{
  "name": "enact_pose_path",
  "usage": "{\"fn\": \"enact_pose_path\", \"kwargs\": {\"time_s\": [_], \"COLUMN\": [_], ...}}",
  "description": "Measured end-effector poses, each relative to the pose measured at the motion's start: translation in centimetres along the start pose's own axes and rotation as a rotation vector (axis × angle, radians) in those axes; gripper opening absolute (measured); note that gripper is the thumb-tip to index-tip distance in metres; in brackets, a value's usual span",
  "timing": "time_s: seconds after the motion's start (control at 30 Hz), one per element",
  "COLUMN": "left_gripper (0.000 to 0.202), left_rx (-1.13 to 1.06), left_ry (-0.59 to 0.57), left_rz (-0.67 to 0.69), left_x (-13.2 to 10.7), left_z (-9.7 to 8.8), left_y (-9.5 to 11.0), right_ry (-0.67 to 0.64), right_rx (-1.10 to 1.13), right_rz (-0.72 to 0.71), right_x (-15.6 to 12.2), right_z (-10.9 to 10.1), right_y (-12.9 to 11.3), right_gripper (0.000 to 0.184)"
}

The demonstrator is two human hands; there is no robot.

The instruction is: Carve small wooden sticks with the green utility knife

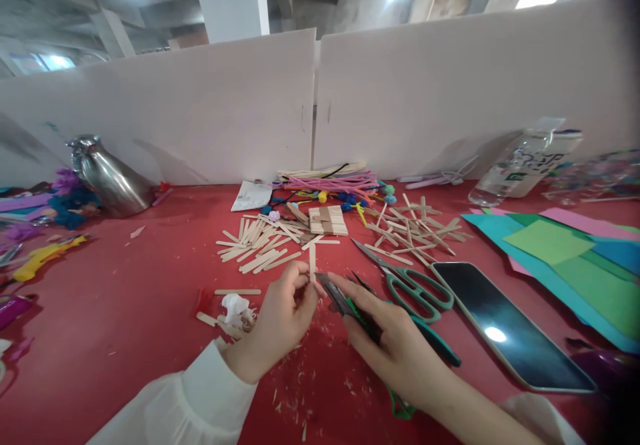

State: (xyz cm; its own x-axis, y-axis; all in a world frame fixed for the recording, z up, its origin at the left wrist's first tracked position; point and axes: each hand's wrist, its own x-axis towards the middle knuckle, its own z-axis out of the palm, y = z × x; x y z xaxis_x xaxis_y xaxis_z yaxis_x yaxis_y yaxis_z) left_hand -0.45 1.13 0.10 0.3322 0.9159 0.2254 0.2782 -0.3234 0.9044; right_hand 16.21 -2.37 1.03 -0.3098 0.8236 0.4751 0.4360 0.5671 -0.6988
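Wooden stick (313,259) juts from pinching left grip (286,306); right grip (393,346) holds what seem cutters (339,298)

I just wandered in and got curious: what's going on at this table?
A person is working with both hands. The left hand pinches a wooden stick, while the right hand grips a green-handled tool, its tip close to the stick; whether they touch is hard to tell. More loose sticks lie beyond the hands, with scissors and a phone off to the right.
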Motion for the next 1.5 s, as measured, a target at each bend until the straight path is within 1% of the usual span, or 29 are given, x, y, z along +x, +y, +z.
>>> {"fn": "enact_pose_path", "kwargs": {"time_s": [0.1,0.23,0.33,0.5,0.6,0.7,0.8,0.9,1.0,1.07,1.13,1.2,1.3,1.37,1.43,1.5], "left_gripper": [0.009,0.008,0.007,0.01,0.013,0.014,0.011,0.012,0.012,0.012,0.012,0.012,0.012,0.013,0.016,0.017], "left_rx": [0.079,0.254,0.343,0.453,0.473,0.406,0.249,0.084,-0.043,-0.146,-0.223,-0.227,-0.111,-0.022,0.05,0.119], "left_ry": [0.001,0.044,0.063,0.066,0.048,0.028,0.008,-0.039,-0.086,-0.099,-0.107,-0.097,-0.055,-0.024,0.002,0.022], "left_rz": [0.048,0.119,0.155,0.177,0.156,0.131,0.097,0.03,-0.066,-0.124,-0.16,-0.173,-0.145,-0.105,-0.069,-0.037], "left_x": [0.0,0.0,-0.2,-0.2,-0.1,0.0,0.0,0.1,0.3,0.4,0.6,0.6,0.4,0.2,0.0,-0.2], "left_z": [-0.1,-0.4,-0.4,-0.1,0.0,-0.1,-0.3,-0.8,-1.2,-1.4,-1.4,-1.4,-1.2,-1.1,-1.1,-1.0], "left_y": [0.0,-0.1,0.2,1.0,1.2,1.1,0.8,1.1,2.0,2.6,2.8,2.7,2.0,1.6,1.2,1.1], "right_ry": [-0.01,-0.018,-0.038,-0.032,-0.042,-0.075,-0.148,-0.212,-0.233,-0.255,-0.266,-0.247,-0.16,-0.111,-0.096,-0.095], "right_rx": [0.001,-0.07,-0.109,-0.121,-0.086,0.011,0.185,0.422,0.621,0.676,0.628,0.481,0.176,0.02,-0.061,-0.096], "right_rz": [0.016,0.003,0.018,0.029,0.046,0.105,0.297,0.481,0.537,0.539,0.522,0.474,0.317,0.195,0.127,0.109], "right_x": [0.0,-0.3,-0.5,-0.8,-0.8,-0.6,-0.3,0.0,0.1,0.1,0.0,-0.1,-0.2,-0.3,-0.3,-0.3], "right_z": [0.0,-0.1,-0.2,-0.1,-0.1,-0.4,-0.8,-1.2,-1.6,-1.7,-1.7,-1.6,-1.3,-1.2,-1.0,-0.8], "right_y": [-0.1,-0.1,-0.2,-0.3,-0.2,-0.1,0.0,0.3,0.9,1.2,1.3,1.2,0.6,0.2,-0.1,-0.2], "right_gripper": [0.055,0.051,0.049,0.048,0.047,0.046,0.049,0.054,0.058,0.059,0.057,0.053,0.046,0.044,0.043,0.044]}}
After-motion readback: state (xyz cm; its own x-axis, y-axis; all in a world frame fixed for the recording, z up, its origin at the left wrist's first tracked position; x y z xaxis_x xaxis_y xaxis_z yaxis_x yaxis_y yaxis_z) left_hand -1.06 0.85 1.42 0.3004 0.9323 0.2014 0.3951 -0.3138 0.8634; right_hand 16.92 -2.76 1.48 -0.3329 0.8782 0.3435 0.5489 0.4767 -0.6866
